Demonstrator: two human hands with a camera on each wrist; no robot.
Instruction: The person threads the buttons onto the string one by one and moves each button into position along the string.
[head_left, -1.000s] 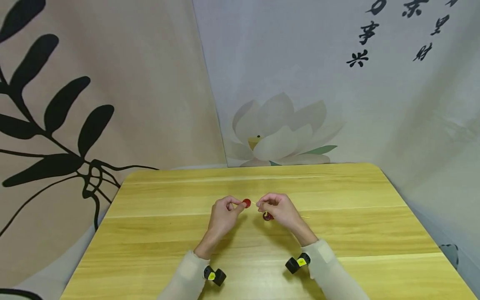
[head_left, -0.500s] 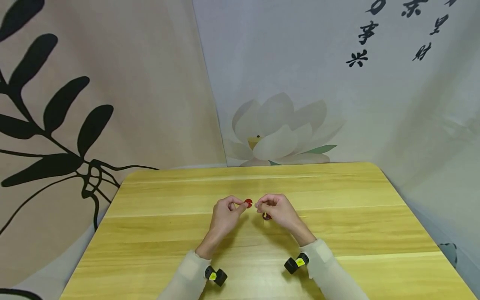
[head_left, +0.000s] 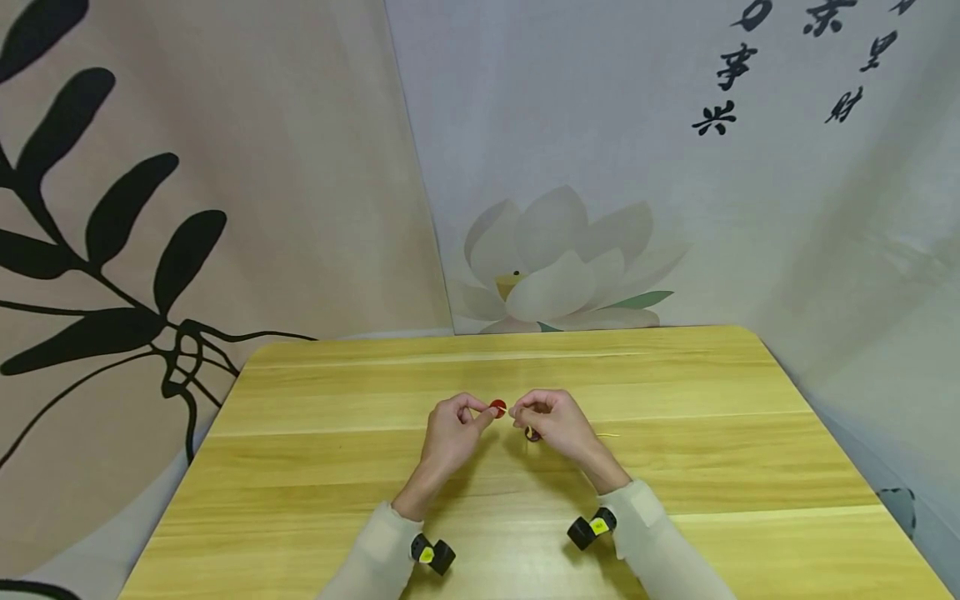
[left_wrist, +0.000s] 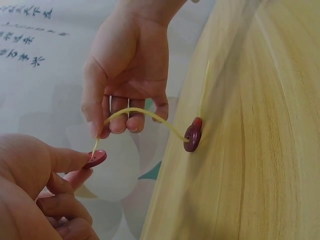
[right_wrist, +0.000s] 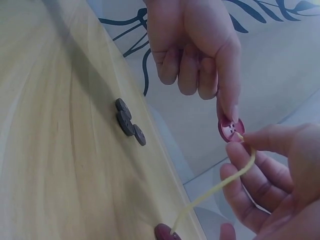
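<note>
My left hand [head_left: 453, 429] pinches a red button [left_wrist: 98, 158] by its edge between thumb and forefinger, above the table. Close to its right, my right hand [head_left: 551, 417] pinches a yellow cord [left_wrist: 135, 109] near one end. That end meets the face of the held button at its holes; how far it goes through is hard to tell. From the right fingers the cord arcs down to a dark red button [left_wrist: 192, 138], threaded on it and low by the tabletop. Behind that one shows part of a brighter red piece [left_wrist: 197, 122], from which the cord's tail runs on.
Three dark buttons [right_wrist: 125, 123] lie clustered on the wooden table [head_left: 315, 500], seen in the right wrist view; in the head view they do not show. A printed curtain [head_left: 570, 167] hangs behind the table's far edge.
The red button in my left hand has shifted slightly right, towards my right fingertips, and turned a little. The gap between the hands is narrower. My right hand has barely moved.
</note>
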